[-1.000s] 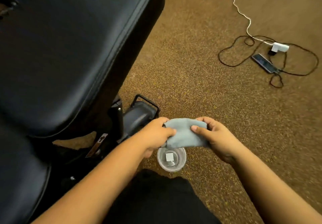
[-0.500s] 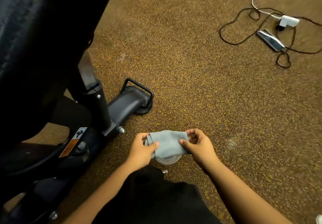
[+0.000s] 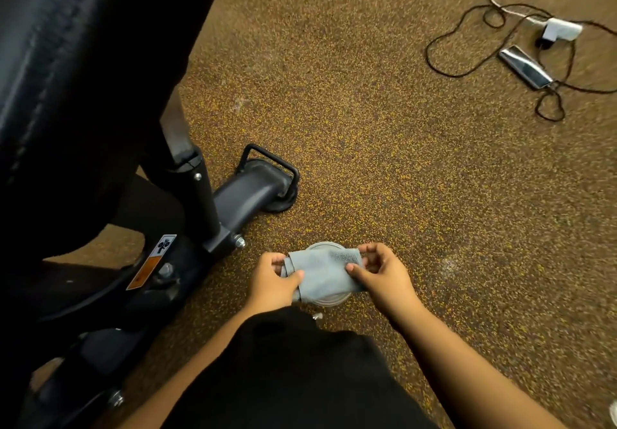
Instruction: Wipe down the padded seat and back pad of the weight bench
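A folded grey cloth [image 3: 325,273] is stretched between both hands, low over a clear plastic cup [image 3: 323,246] that stands on the floor. My left hand [image 3: 273,278] pinches the cloth's left end; my right hand [image 3: 380,273] pinches its right end. The cup is mostly hidden under the cloth. The black padded back pad [image 3: 60,61] of the weight bench fills the left side, seen from its edge. Its dark metal frame [image 3: 207,208] and foot [image 3: 263,184] stand just left of my hands.
The floor is brown speckled carpet [image 3: 400,178]. At the far right lie a phone [image 3: 526,67], a white charger block [image 3: 561,29] and looped black cables [image 3: 467,74]. An orange and white warning label [image 3: 152,261] is on the bench frame. My black-clad knee [image 3: 300,372] is below the hands.
My view dropped and swung right, so the bench pad slid off to the left. Both hands lowered the cloth down over the cup, keeping hold of its ends.
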A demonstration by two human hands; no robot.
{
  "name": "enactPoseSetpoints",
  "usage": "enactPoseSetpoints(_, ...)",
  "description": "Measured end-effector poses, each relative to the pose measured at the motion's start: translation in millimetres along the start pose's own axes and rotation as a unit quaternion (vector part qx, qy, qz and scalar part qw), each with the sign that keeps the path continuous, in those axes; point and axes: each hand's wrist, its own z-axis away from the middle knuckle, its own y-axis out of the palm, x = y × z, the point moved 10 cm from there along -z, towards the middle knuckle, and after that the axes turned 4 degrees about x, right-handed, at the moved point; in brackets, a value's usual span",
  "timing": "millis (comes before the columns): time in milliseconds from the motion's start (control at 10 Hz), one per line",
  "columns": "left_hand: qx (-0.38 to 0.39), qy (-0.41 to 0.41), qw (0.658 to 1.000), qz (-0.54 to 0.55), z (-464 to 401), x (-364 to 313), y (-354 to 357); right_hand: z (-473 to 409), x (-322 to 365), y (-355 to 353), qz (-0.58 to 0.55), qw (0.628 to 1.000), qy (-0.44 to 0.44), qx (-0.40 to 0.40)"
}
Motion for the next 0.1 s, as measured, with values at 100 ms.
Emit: enactPoseSetpoints(100,0.015,-0.013,1.0,-0.002,2.3,-5.9,-5.2,2.1,-0.4,0.6,0.015,1.0,0.018,0.002)
